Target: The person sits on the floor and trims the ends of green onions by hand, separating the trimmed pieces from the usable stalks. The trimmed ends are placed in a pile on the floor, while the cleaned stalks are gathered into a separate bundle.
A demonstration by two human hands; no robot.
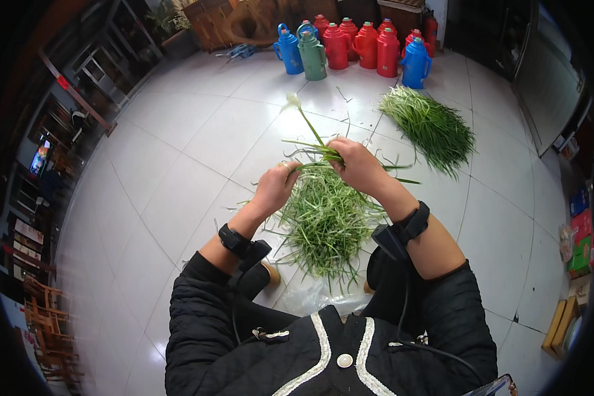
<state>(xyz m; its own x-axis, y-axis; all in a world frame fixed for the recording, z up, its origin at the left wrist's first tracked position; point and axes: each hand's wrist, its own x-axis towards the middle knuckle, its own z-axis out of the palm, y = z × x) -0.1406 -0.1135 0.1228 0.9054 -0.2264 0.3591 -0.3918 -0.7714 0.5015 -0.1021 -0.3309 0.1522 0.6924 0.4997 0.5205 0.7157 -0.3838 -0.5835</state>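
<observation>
My right hand grips a small bunch of green stalks, which look like garlic chives. One stalk rises from the bunch and ends in a pale, blurred tip. Thumb and fingers of my left hand are closed on the end of a green blade that runs toward the bunch. Below both hands, a loose heap of cut or trimmed greens covers the tiles between my feet. Farther off to the right lies a neater pile of long chives, pale ends toward the upper left.
Thermos flasks in red, blue and green stand at the back. A clear plastic bag lies near my feet. Coloured boxes line the right side; wooden chairs stand far left. Scraps litter the tiled floor.
</observation>
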